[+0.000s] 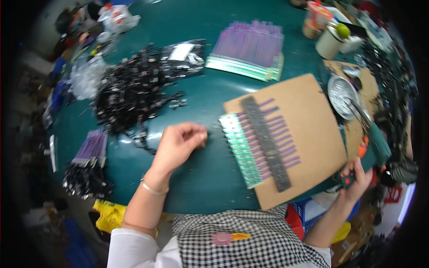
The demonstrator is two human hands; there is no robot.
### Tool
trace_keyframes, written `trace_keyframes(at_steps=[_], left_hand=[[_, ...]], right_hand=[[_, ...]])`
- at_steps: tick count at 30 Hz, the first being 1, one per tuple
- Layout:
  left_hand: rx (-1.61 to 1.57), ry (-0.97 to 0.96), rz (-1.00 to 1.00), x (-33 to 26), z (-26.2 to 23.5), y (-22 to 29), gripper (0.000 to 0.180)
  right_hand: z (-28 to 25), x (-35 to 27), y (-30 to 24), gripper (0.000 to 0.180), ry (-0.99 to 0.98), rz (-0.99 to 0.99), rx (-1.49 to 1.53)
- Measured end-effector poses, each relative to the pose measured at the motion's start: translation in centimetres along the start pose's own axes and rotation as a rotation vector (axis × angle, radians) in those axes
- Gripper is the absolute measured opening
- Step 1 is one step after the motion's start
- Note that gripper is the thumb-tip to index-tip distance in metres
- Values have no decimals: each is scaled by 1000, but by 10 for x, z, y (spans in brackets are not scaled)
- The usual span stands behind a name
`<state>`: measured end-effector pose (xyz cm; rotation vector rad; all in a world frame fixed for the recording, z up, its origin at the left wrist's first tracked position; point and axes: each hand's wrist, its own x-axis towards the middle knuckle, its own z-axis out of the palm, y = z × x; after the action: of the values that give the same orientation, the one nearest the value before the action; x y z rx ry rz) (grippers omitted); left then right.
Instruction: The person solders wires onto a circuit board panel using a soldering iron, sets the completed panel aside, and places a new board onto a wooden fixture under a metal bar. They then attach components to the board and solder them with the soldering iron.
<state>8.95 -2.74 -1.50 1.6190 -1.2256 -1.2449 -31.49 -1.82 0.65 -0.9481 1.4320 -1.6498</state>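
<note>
My left hand (pixel 181 143) hovers over the green table left of the cardboard, fingers curled into a pinch. Whether something small sits between the fingertips cannot be made out. At the cardboard's right corner, my right hand (pixel 357 181) is closed round a small black device (pixel 347 179) with red dots. On the brown cardboard sheet (pixel 308 116) lies a green circuit board strip (pixel 241 149) with purple wires (pixel 288 143) running right from it. A dark flat bar (pixel 266 143) lies across these wires.
Black connectors and cables (pixel 129 89) are heaped at left, beside a purple wire bundle (pixel 91 147). More wired green strips (pixel 246 51) lie at the back. A green-handled soldering iron (pixel 377 138), a round metal bowl (pixel 343 96) and a white cup (pixel 328 42) stand at right.
</note>
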Motion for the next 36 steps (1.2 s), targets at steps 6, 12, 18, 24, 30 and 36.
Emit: trace_keyframes(at_steps=[6, 12, 18, 24, 30, 36], left_hand=[[677, 531, 470, 45, -44, -2, 12], [909, 492, 394, 62, -36, -5, 13], [863, 353, 209, 57, -35, -4, 13], [1080, 492, 466, 38, -33, -12, 6], [-363, 113, 22, -8, 7, 25, 10], [-583, -91, -28, -56, 68, 53, 11]], right_hand=[[17, -14, 1, 53, -106, -29, 9], [24, -20, 2, 53, -148, -27, 13], [22, -24, -3, 53, -175, -7, 32], [33, -31, -10, 53, -204, 15, 91], [56, -57, -16, 58, -296, 93, 127], [112, -81, -14, 54, -544, 267, 158]])
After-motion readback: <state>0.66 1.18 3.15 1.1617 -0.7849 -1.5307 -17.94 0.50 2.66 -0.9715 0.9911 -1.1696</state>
